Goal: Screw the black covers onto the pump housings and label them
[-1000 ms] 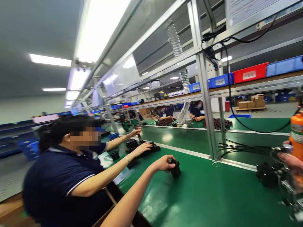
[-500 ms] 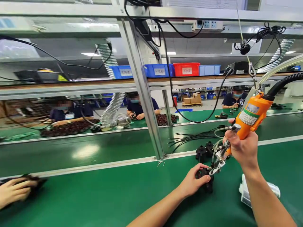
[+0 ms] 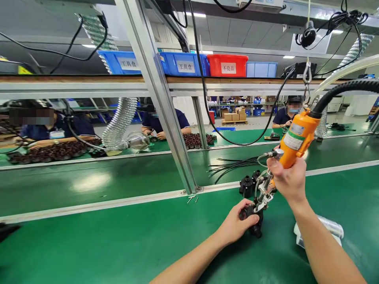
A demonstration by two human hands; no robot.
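My right hand is wrapped round an orange power screwdriver, which hangs from a hook and slants down to the left. Its metal nose meets the top of a black plastic housing on the green bench. Thumb and fingers of my left hand grip that housing from the left side. The screwdriver's tip and the spot it touches are partly hidden by its silver feeder jaws. Just behind stand two similar black housings, close to the thin air tube on the tool.
Several small screws lie by the metal post. Black cables rest behind the housings. A clear and white container lies beside my right forearm. Blue bins and a red bin line the shelf. People sit across the bench.
The view has shifted, so the scene sits a little higher and further left. Another person's hand at the far left has gone out of view. Both my hands keep their hold.
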